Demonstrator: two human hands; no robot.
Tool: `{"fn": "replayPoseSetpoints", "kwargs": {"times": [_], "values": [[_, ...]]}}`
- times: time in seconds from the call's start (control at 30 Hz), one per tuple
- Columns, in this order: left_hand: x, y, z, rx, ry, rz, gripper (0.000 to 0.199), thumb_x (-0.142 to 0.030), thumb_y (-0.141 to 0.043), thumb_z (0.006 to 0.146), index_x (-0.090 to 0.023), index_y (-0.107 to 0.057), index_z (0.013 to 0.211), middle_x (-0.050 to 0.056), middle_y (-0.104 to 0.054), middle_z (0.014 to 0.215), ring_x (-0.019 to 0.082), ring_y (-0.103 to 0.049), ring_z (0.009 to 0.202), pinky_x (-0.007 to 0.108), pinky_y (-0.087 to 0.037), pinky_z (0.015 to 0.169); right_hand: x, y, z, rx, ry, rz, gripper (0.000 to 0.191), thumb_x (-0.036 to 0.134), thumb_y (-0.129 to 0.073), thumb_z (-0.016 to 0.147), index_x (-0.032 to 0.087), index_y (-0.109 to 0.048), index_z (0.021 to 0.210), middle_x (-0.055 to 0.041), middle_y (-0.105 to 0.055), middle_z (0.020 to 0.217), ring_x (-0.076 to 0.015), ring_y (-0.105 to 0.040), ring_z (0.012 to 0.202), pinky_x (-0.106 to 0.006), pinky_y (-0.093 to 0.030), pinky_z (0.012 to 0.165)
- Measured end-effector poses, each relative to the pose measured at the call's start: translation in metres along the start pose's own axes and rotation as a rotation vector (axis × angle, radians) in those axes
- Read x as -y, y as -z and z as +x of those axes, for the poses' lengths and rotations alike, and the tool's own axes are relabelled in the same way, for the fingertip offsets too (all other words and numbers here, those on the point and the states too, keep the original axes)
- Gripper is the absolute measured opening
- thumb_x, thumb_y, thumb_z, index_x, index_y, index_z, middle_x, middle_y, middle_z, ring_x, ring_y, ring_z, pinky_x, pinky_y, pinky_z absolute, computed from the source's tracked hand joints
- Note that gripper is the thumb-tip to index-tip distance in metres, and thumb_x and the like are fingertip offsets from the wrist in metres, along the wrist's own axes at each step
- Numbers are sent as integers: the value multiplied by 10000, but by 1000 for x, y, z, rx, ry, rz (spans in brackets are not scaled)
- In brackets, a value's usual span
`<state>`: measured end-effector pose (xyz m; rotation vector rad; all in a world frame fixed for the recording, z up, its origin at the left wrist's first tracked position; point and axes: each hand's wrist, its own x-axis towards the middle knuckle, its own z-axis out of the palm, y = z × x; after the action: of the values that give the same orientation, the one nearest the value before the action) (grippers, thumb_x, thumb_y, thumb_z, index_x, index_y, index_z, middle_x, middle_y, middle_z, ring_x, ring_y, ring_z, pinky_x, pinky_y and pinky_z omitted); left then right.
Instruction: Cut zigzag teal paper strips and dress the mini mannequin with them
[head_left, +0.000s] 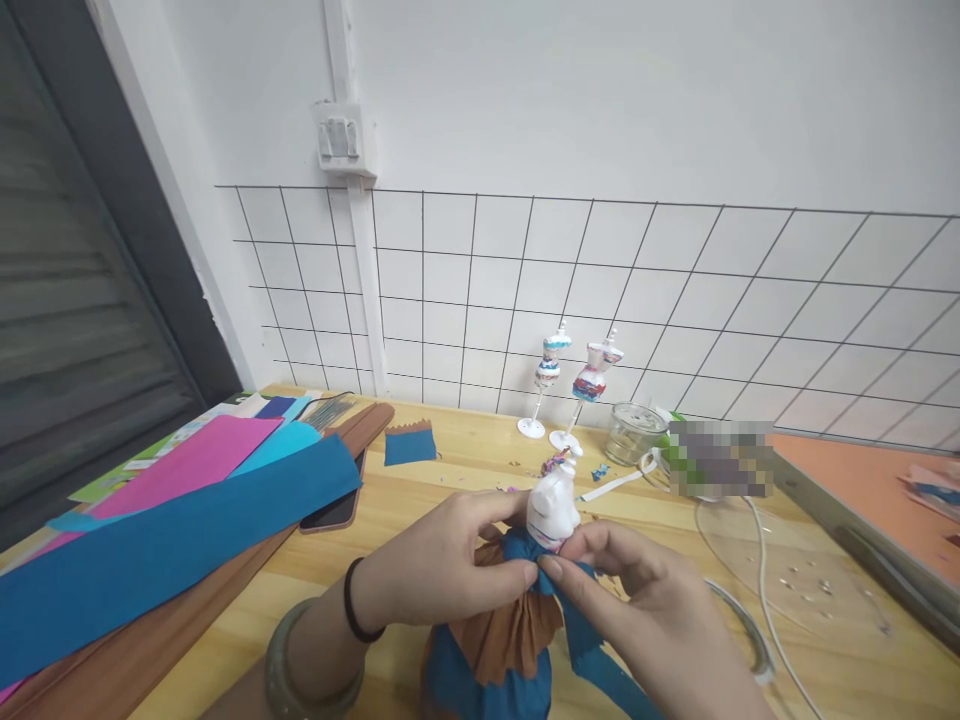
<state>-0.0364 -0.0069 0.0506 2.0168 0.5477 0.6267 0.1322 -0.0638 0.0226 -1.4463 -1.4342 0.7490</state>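
Between my hands stands a small white dress form (pixel 552 510), wearing a pleated paper skirt in brown (pixel 506 635) and blue. My left hand (pixel 446 560) wraps the waist from the left, its thumb pressing the gathered blue crepe paper (pixel 529 548). From the right, my right hand (pixel 637 590) pinches the same blue paper between thumb and index finger, close to the left thumb. A loose blue strip (pixel 607 675) hangs down below the right fingers. The lower part of the form is hidden under the skirt.
Pink, blue and brown paper sheets (pixel 187 540) lie at the left, partly over a phone (pixel 330 510). Two small dress forms (pixel 590 385) and a glass cup (pixel 634 435) stand behind. A tape roll (pixel 750 640), white cable (pixel 761 560) and orange-lined tray (pixel 862 480) are at right.
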Motion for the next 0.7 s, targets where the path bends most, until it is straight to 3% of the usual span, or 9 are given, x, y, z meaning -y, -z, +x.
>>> {"fn": "replayPoseSetpoints", "kwargs": {"times": [0.3, 0.5, 0.7], "values": [[1, -2, -1, 9, 66, 52, 315, -120, -497, 723, -183, -569, 1023, 13, -613, 908, 183, -547, 892, 275, -429, 780, 1, -3, 1, -28, -3, 37, 201, 361, -656, 684, 187, -587, 611, -2, -637, 609, -153, -584, 602, -209, -430, 530], [1, -3, 0, -1, 39, 84, 334, -127, -507, 708, -185, -562, 1032, 22, -601, 944, 177, -539, 868, 276, -430, 771, 0, -2, 2, 32, -81, 131, 226, 374, -672, 669, 173, -572, 643, 3, -611, 602, -110, -514, 486, -176, -367, 404], [4, -4, 0, -6, 36, 80, 352, -127, -500, 713, -180, -552, 1057, 25, -593, 905, 190, -529, 895, 293, -426, 801, 0, -2, 6, 37, -94, 254, 272, 397, -702, 636, 170, -557, 596, 2, -584, 567, -128, -532, 514, -199, -397, 443]]}}
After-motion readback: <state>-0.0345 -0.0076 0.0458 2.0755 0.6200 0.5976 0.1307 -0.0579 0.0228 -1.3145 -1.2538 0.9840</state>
